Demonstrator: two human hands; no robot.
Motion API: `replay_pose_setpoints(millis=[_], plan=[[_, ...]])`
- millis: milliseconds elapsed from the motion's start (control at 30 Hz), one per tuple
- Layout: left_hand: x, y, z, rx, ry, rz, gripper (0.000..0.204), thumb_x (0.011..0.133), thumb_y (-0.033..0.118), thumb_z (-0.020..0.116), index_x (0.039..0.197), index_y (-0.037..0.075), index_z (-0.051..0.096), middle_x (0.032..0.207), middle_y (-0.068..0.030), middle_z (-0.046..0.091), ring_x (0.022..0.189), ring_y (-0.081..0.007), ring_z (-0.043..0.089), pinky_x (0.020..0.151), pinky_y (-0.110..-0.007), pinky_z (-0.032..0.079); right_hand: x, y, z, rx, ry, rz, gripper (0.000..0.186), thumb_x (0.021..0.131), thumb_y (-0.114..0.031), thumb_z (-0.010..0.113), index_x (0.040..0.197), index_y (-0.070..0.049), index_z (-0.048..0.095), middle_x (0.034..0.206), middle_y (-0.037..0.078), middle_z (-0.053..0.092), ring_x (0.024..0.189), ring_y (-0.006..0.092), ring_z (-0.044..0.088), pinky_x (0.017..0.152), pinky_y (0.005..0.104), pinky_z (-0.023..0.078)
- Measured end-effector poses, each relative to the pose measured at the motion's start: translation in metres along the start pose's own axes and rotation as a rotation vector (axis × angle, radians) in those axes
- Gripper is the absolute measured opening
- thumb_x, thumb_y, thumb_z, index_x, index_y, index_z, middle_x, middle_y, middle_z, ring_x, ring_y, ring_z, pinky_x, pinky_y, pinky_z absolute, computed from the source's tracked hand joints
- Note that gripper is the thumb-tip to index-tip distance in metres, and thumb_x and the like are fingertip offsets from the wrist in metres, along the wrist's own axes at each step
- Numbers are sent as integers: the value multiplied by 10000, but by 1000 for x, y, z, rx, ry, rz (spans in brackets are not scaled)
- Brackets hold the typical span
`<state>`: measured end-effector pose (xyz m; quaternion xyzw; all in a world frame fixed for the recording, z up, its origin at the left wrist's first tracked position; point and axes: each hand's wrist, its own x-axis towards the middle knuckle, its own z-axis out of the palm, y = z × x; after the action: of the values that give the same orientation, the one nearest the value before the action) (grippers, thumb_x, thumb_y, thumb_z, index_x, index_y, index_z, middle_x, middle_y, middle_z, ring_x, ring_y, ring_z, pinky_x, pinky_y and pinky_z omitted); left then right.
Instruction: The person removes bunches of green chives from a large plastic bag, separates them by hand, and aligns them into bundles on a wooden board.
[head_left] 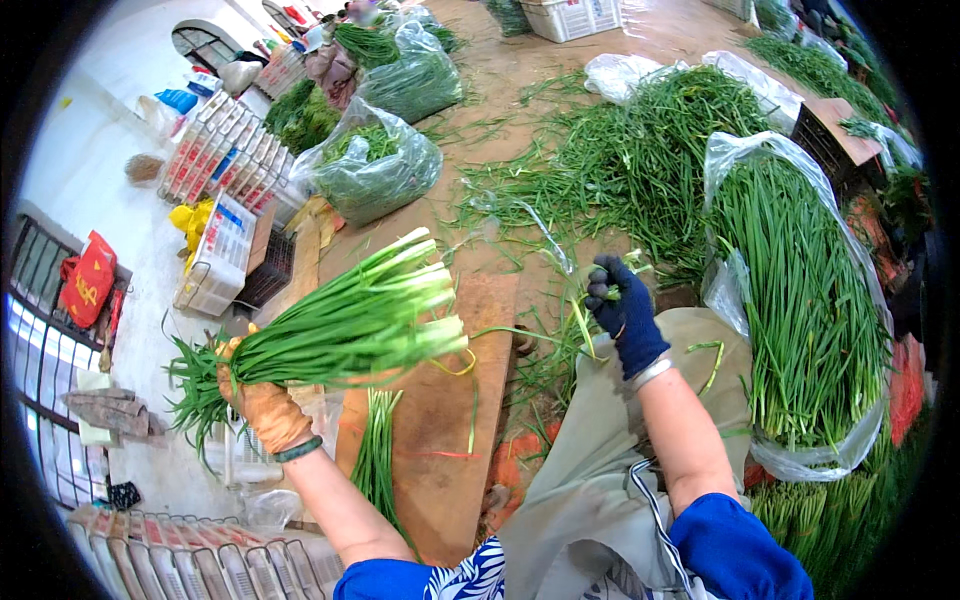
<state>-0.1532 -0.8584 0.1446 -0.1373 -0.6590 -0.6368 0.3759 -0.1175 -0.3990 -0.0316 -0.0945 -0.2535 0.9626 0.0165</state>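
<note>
The left hand (262, 408) is gripping the green bunch (335, 318) over the surface's (445, 505) far left corner; the right hand (627, 318) is clutching loose stalks (612, 293). Gentle firmness should be keeping the pale ends (428, 290) level.

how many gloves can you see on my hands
2: an orange glove on your left hand and a dark blue glove on your right hand.

The left hand (265, 412) is partly hidden by the bunch (335, 315), whose lower edge is blurred. The stalks (638, 260) at the curled right hand (622, 312) are mostly covered and cannot be counted. The lower-left crates (200, 560) are cut off below, and the smaller bunch (375, 460) is partly covered by the left forearm (345, 515).
</note>
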Motion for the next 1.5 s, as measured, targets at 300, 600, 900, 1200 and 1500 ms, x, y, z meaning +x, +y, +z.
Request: replay_pose_setpoints(millis=[300, 600, 900, 1200, 1500], plan=[[-30, 37, 65, -849, 14, -132, 124, 786, 156, 586, 811, 36, 566, 778, -95, 607, 792, -210, 577, 901, -421, 423, -47, 23, 139, -658, -342, 239, 333, 837, -333, 547, 986, -40, 600, 590, -5, 534, 403, 45, 434, 385, 190, 332], [-38, 33, 47, -801, 11, -69, 48, 814, 114, 466, 796, 73, 483, 734, -16, 505, 789, -176, 515, 957, -403, 340, -55, 25, 86, -565, -429, 213, 214, 817, -292, 543, 758, -96, 605, 567, -21, 512, 414, 59, 448, 374, 195, 343], [-44, 41, 47, -864, 135, 11, 193, 898, 172, 409, 722, 99, 443, 673, 3, 456, 735, -148, 488, 909, -367, 349, -69, 24, 108, -408, -329, 274, 272, 861, -280, 491, 985, -70, 612, 555, -15, 497, 439, 63, 456, 367, 184, 315], [-60, 36, 68, -846, 123, -31, 107, 859, 129, 466, 758, 96, 458, 713, -15, 499, 707, -118, 489, 803, -314, 410, -74, 49, 122, -312, -424, 418, 224, 850, -242, 504, 798, -28, 543, 443, -26, 421, 324, 59, 353, 315, 201, 272], [-47, -19, -28, -857, -17, -72, 172, 905, 151, 359, 863, 45, 487, 846, -24, 510, 828, -132, 494, 943, -298, 371, -27, 16, 35, -1274, -169, -508, 474, 742, -325, 646, 1109, -44, 539, 803, 153, 606, 788, 294, 597, 728, 361, 467]])
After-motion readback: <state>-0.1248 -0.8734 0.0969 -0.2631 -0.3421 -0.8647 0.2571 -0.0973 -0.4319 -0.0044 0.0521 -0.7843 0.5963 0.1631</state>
